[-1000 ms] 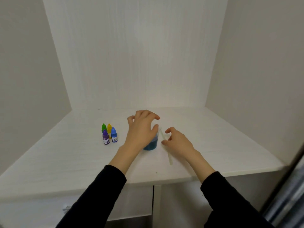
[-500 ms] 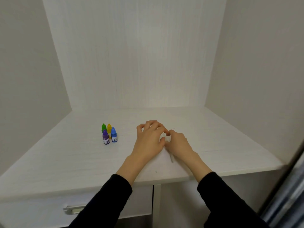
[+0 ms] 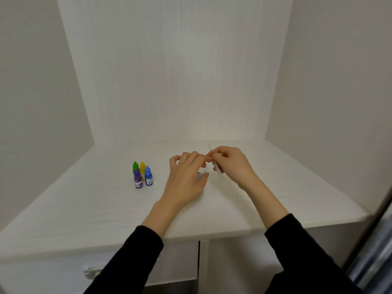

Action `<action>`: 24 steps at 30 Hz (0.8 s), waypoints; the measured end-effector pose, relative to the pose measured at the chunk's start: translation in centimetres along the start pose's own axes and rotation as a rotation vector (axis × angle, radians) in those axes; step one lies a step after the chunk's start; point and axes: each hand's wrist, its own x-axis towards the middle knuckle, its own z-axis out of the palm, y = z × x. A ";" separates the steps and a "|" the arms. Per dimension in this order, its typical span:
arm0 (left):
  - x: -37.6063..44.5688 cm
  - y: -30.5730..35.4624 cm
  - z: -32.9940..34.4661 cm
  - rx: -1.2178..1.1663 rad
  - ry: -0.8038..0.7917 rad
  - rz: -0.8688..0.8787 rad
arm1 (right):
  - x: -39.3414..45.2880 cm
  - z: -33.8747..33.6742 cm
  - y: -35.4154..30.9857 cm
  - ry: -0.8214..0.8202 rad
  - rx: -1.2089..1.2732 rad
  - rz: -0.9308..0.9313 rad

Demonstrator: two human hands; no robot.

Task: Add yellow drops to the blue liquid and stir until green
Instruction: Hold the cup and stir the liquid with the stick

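Four small dropper bottles stand together at the left of the white desk (image 3: 106,204): green (image 3: 135,165), yellow (image 3: 142,166), blue (image 3: 149,176) and purple (image 3: 137,179). My left hand (image 3: 186,179) curls over the cup of blue liquid (image 3: 199,176), thumb on its right side. Only a sliver of the cup shows beside the thumb. My right hand (image 3: 231,166) pinches a pale, translucent stirring stick (image 3: 214,164), lifted off the desk and tilted, its far tip pointing away. The fingertips of both hands meet at the stick.
White walls close the desk in at the back, left and right. A drawer with a metal handle (image 3: 90,270) sits under the front edge. A dark slanted frame (image 3: 377,240) crosses the lower right corner.
My right hand has picked the stick up from the desk and raised it. My left hand moved right over the cup, which showed blue a second ago and is now almost fully covered.
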 end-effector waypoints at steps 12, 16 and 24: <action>4.2 0.2 -6.1 -0.234 0.180 0.016 | 1.5 -0.2 -4.2 -0.226 0.096 -0.178; 5.1 0.0 -7.1 -0.391 0.163 -0.102 | 2.2 0.1 -5.0 -0.170 0.020 -0.238; 2.8 -3.2 -3.8 -0.552 0.038 -0.376 | 3.3 0.6 -3.9 -0.134 0.084 -0.202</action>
